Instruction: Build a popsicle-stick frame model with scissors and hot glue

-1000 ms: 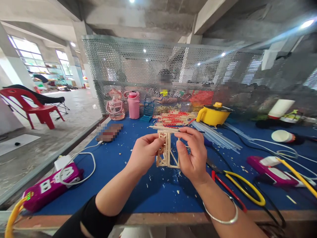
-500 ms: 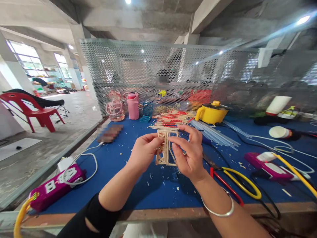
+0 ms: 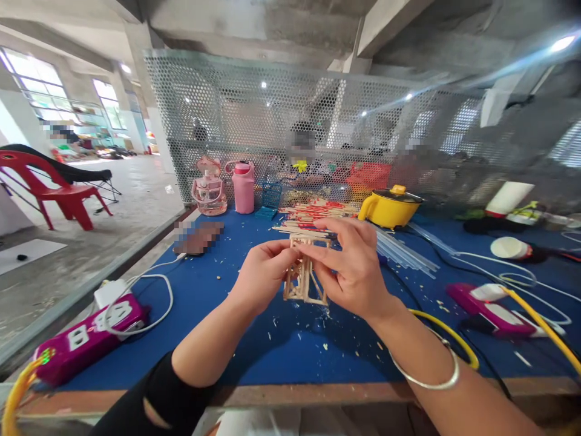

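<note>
Your table (image 3: 290, 363): blue top, brown front edge (image 3: 318, 392). At your left: purple power strip (image 3: 93, 351), white cord (image 3: 170, 297), phone (image 3: 202, 239), partly blurred. Along back: clear pinkish bottle (image 3: 209, 197), solid pink bottle (image 3: 244, 192) just beside, blue rack (image 3: 267, 211), pile of pale and red sticks (image 3: 313, 212), yellow pot (image 3: 393, 211). Clear strips (image 3: 403, 251) before pot. At your right: second power strip (image 3: 488, 307), yellow handle (image 3: 447, 327), partly hidden. Small scraps (image 3: 325, 347) scattered.

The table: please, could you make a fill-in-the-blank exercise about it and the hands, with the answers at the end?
The left hand and right hand are at a frame over the ____ table.
The left sleeve is ____.
The bracelet is on the ____ arm.
The pot has a ____ body.
Answers: blue; black; right; yellow.
</note>
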